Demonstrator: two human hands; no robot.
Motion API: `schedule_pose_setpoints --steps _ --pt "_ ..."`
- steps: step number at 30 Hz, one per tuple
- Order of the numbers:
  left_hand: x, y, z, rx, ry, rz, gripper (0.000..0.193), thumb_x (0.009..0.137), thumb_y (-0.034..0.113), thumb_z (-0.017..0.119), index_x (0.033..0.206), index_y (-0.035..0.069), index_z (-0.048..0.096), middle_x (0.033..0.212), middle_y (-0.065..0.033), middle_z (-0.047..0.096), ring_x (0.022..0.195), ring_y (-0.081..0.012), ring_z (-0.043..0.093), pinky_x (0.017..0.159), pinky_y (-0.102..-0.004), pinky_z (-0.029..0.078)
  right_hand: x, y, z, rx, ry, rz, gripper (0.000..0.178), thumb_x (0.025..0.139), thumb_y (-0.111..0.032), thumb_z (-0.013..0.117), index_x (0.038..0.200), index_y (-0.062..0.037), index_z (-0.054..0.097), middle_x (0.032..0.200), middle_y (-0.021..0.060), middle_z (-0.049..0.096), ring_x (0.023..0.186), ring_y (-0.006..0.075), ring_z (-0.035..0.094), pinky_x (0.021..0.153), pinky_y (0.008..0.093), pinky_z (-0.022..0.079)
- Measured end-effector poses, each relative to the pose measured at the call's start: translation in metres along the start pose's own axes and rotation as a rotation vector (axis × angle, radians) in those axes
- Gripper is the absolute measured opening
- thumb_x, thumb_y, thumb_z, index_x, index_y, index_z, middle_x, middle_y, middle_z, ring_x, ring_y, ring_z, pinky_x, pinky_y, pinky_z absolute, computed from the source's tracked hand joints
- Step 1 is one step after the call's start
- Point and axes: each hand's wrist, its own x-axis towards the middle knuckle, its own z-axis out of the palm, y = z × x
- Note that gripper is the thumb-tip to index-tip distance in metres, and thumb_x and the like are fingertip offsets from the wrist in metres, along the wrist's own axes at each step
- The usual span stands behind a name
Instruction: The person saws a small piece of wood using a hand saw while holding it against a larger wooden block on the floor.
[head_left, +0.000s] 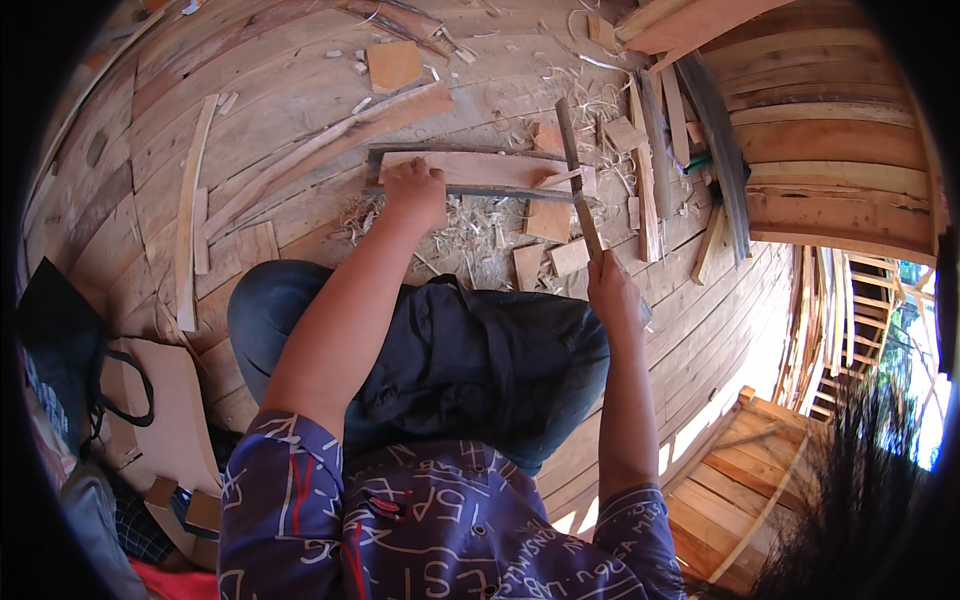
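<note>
My left hand grips the left end of a short light wooden board, its fingers curled over the face. The board lies on a darker plank on the floor. In my right hand is a long, narrow machete-like blade, closed in my fist and pointing away from me. It crosses the board's right end, where a thin sliver sticks up. I cannot tell whether the blade touches the wood. Curled shavings lie around the board.
Wood blocks and long strips are scattered over the plank floor. Upright dark timber and a wooden structure stand at the right. A black bag and cardboard are at my left.
</note>
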Motion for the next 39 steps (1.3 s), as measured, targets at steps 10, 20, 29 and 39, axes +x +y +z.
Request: schedule_pose_setpoints --steps 10,20,29,39 --pt "0.003 0.001 0.009 0.076 0.034 -0.008 0.094 0.064 0.041 0.082 0.142 0.011 0.039 0.157 -0.0154 0.026 0.143 -0.0305 0.029 0.108 -0.0628 0.026 0.003 0.003 -0.037 0.311 0.336 0.045 0.028 0.099 -0.03 0.048 0.104 -0.0023 0.05 0.076 0.0281 0.064 0.075 0.0476 0.063 0.059 0.0556 0.048" --pt "0.004 0.002 0.007 0.05 0.068 -0.015 0.1 0.062 0.043 0.084 0.144 0.012 0.037 0.155 -0.0177 0.029 0.142 -0.0316 0.031 0.109 -0.0651 0.022 0.003 0.011 -0.001 0.032 -0.091 0.053 0.036 0.097 -0.038 0.05 0.109 -0.0036 0.053 0.097 0.0297 0.065 0.092 0.0497 0.06 0.077 0.0578 0.047" --pt "-0.027 0.017 -0.018 -0.219 0.324 0.217 0.095 0.063 0.041 0.085 0.14 0.011 0.038 0.136 -0.0192 0.047 0.128 -0.0354 0.045 0.102 -0.0579 0.035 -0.029 -0.006 -0.013 0.252 0.248 -0.058 0.038 0.096 -0.034 0.057 0.106 0.0018 0.057 0.074 0.0241 0.064 0.069 0.0426 0.064 0.061 0.0475 0.048" --pt "-0.024 0.018 -0.018 -0.176 0.267 0.152 0.083 0.068 0.04 0.082 0.135 0.008 0.044 0.131 -0.0177 0.051 0.126 -0.0347 0.048 0.098 -0.0532 0.039 -0.062 0.019 -0.03 0.648 0.016 0.218 0.026 0.095 -0.025 0.058 0.088 0.0005 0.055 0.06 0.014 0.058 0.05 0.0275 0.058 0.047 0.0392 0.044"
